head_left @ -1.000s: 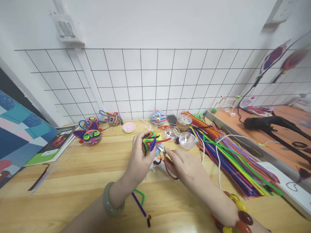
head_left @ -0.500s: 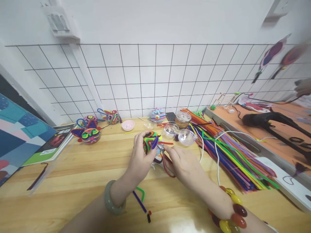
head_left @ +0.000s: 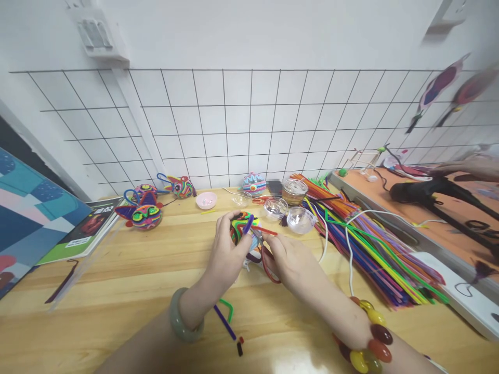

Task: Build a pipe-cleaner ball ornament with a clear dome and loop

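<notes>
My left hand (head_left: 224, 254) is closed around a round craft ball (head_left: 237, 228) covered in coloured pipe cleaners, just above the table. A short purple pipe cleaner (head_left: 248, 223) sticks up by the thumb, and a red pipe cleaner (head_left: 268, 230) points from the ball toward my right hand (head_left: 292, 257). That hand grips scissors with red handles (head_left: 268, 267); their metal blades are at the ball's right side, partly hidden by my fingers. Below my hands lie a purple pipe cleaner (head_left: 225, 322) and a bent green one (head_left: 230, 310).
Finished pipe-cleaner ornaments (head_left: 145, 215) stand at the left, near a magazine (head_left: 91, 228). Clear bowls (head_left: 301, 220) and a pink dish (head_left: 206, 200) are at the back. A pipe-cleaner bundle (head_left: 374, 249) and white cable (head_left: 348, 249) lie right. Another person's hand (head_left: 463, 167) is over the orange table.
The purple pipe cleaner on the ball has shifted slightly and shows more upright. My hands stay nearly in place. The other person's hand has moved left and down, over the black object.
</notes>
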A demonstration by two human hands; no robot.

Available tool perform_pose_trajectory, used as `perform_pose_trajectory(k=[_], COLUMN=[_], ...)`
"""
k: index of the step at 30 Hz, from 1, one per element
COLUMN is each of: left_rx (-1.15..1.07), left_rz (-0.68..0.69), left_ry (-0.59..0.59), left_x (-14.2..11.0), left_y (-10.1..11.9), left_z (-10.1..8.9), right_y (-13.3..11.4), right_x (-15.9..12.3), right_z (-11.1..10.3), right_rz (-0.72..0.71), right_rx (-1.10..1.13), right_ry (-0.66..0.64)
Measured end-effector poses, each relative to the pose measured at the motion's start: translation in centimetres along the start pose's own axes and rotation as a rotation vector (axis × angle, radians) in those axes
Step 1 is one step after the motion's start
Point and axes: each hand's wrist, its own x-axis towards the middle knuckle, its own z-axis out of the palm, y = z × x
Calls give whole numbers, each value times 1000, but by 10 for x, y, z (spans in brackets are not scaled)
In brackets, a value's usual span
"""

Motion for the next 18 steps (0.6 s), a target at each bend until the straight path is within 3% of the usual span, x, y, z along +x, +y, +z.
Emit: perform_pose_trajectory(k=[8, 12, 15, 18], left_rx=[51, 59, -8, -176], left_rz=[11, 10, -44, -136], left_ry=[45, 45, 36, -1], left_x=[-1, 1, 4, 8], left_y=[0, 1, 7, 14], left_z=[2, 0, -4, -8], right_y=[-5, -5, 8, 33], right_x=[1, 4, 6, 3], right_z=[4, -8, -19, -21], right_rz=[39, 151, 279, 410], right_rx=[31, 186, 236, 187], right_ry=[-11, -45, -68, -263])
